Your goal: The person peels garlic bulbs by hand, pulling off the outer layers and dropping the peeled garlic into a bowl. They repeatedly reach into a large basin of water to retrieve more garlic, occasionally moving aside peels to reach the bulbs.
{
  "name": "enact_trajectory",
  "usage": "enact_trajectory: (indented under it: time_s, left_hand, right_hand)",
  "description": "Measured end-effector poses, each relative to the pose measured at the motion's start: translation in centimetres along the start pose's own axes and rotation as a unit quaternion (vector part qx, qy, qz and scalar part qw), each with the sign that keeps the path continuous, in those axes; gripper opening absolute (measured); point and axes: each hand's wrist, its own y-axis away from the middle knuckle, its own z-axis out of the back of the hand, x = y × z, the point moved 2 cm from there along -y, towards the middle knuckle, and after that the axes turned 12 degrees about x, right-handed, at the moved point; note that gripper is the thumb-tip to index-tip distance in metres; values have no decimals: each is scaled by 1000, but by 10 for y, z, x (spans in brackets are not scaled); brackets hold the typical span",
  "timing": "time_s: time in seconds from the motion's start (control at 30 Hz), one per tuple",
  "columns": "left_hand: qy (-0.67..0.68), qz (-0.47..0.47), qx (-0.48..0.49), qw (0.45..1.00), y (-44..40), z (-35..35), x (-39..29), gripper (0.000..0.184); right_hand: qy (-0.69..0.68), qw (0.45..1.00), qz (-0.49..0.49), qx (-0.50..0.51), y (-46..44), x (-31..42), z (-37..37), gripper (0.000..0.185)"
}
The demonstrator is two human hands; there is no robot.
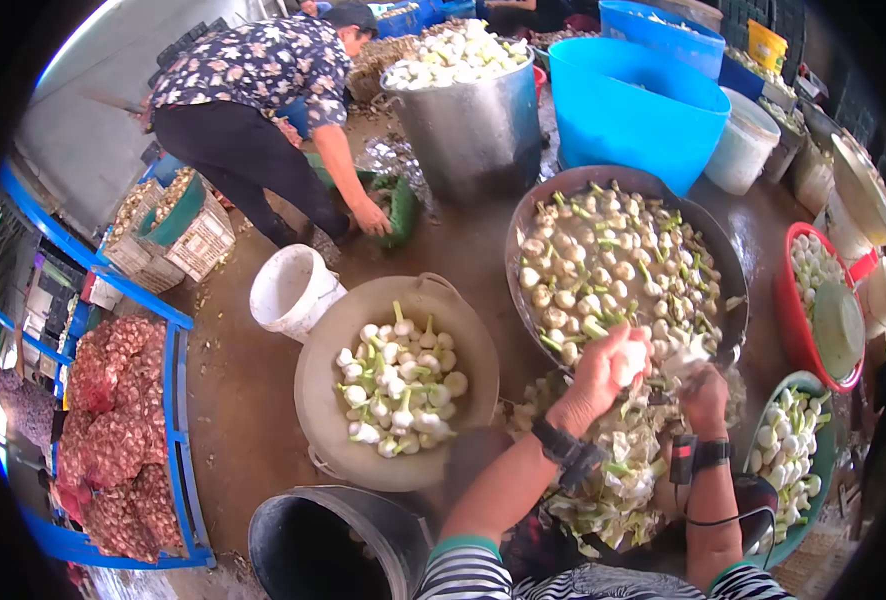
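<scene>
Steel pot (483, 130) & blue tub (628, 125) stood beyond the dark pan (729, 300); beige basin (321, 405) sat L of it, peelings (613, 500) heaped in front. Over pan's near rim, L hand (605, 372) clasped a white bulb (627, 363); R hand (704, 400), blurred, curled at pale matter (685, 362), grip unclear.

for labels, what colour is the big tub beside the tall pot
The tub is bright blue, clearest in head view.

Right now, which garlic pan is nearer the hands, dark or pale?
The dark pan, just beyond the left hand and right hand; the pale pan sits farther left.
</scene>
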Motion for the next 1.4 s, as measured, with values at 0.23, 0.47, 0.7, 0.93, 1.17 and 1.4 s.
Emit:
enact_trajectory:
  time_s: [0.23, 0.47, 0.7, 0.93, 1.17, 1.4]
  left_hand:
    - [-24, -57, -54, 997, -4, -5, -13, 48]
    - [-208, -60, -95, 972, -7, -9, -5, 40]
    - [-534, -122, -58, 835, -5, -17, -3, 28]
    - [-776, -272, 20, 568, -20, 4, 20, 17]
    - [-541, 50, -208, 814, -7, -12, -16, 43]
    - [-294, -67, -163, 939, -8, -3, -12, 37]
  right_hand:
    - [797, 578, -46, 169, 58, -21, -4, 17]
    - [481, 815, 270, 179, 53, 61, -115, 34]
    - [436, 856, 128, 246, 38, 57, -116, 11]
    - [604, 727, 297, 138, 53, 47, -118, 12]
    - [265, 929, 212, 146, 35, 30, -109, 19]
    - [80, 978, 52, 185, 24, 26, -101, 28]
